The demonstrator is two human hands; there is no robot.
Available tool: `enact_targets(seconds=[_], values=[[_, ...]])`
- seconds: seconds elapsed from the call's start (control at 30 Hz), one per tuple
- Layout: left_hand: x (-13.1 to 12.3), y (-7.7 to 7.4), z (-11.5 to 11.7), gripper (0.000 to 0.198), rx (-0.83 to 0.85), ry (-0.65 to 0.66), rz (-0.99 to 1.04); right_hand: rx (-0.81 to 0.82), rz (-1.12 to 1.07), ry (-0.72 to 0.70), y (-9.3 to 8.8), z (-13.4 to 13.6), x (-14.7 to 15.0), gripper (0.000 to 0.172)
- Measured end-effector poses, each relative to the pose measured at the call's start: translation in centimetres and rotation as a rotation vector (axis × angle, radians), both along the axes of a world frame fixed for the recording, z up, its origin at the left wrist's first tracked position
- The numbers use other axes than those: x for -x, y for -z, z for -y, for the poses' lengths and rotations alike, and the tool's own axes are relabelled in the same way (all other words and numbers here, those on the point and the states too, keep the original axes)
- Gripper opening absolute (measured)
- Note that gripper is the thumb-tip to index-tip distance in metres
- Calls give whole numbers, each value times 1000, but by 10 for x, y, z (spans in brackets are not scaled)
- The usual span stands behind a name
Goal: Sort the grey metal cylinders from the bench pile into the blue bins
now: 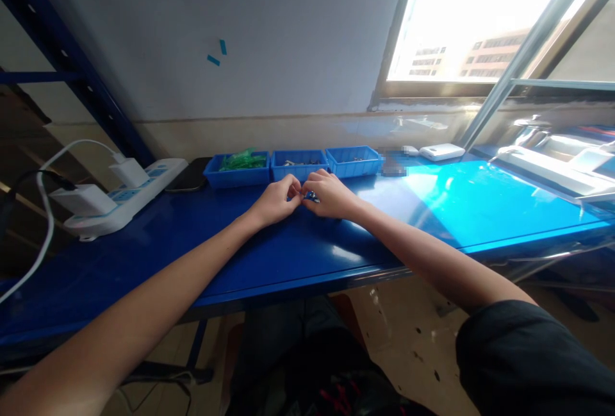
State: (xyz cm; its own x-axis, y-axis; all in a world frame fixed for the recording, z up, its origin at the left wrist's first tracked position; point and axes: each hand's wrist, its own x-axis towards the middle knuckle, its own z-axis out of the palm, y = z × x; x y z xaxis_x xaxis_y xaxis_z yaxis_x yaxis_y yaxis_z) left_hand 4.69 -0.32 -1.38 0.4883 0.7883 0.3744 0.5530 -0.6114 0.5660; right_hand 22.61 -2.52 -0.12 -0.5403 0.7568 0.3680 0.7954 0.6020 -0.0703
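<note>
My left hand (280, 200) and my right hand (330, 194) meet above the blue table, fingertips pinched together. Between them is a small part with a metallic glint, mostly covered by the fingers, so its kind does not show. Just behind my hands stand three blue bins in a row. Green plastic pieces (245, 159) fill the left bin (237, 177). Small metallic and dark parts lie in the middle bin (294, 156), partly hidden behind my hands. A few small pieces sit in the right bin (354, 166).
A white power strip (144, 195) with plugged-in chargers and cables lies on the left of the table (230, 268). Beside it is a dark phone-like slab (189, 175). A white box (442, 151) stands at the back right, near a metal post (516, 63) and more white items.
</note>
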Motion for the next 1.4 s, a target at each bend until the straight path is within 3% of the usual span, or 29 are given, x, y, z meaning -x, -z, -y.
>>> enact_targets(seconds=[0.13, 0.2, 0.3, 0.37, 0.43, 0.53, 0.6, 0.7, 0.8, 0.97, 1.17, 1.27, 1.33, 1.4], values=[[1, -4, -1, 28, 63, -28, 162, -143, -100, -39, -17, 0, -7, 21], [0, -8, 3, 31, 43, -9, 143, -276, -178, 37, -29, -7, -22, 23], [-4, -12, 14, 26, -83, 129, -30, -451, -295, 418, -40, -25, -54, 30], [-7, -14, 22, 21, -150, 262, -143, -382, -219, 645, -38, -36, -74, 34], [-11, -15, 27, 18, -154, 330, -216, -276, -128, 735, -32, -41, -84, 39], [-12, -14, 28, 12, -125, 301, -251, -195, -141, 635, -22, -35, -75, 41], [-11, -11, 23, 9, -75, 245, -189, -141, -191, 406, -20, -26, -57, 37], [-7, -7, 12, 14, 90, 102, 72, -37, -192, -27, -19, -10, -28, 26], [-3, -7, 3, 28, 302, 8, 391, -15, -182, -190, -19, 0, -13, 20], [-3, -17, 7, 39, 495, 49, 663, -110, -187, -141, -19, 3, -11, 16], [-7, -19, 13, 40, 507, 89, 706, -310, -218, -105, -30, 12, -8, 17], [-6, -14, 6, 35, 274, 53, 440, -493, -380, 15, -44, 9, -24, 27], [-7, -11, -2, 35, 51, 74, 162, -575, -464, 220, -50, -2, -44, 32], [-9, -8, -10, 34, -105, 144, -64, -513, -403, 458, -49, -16, -65, 30]])
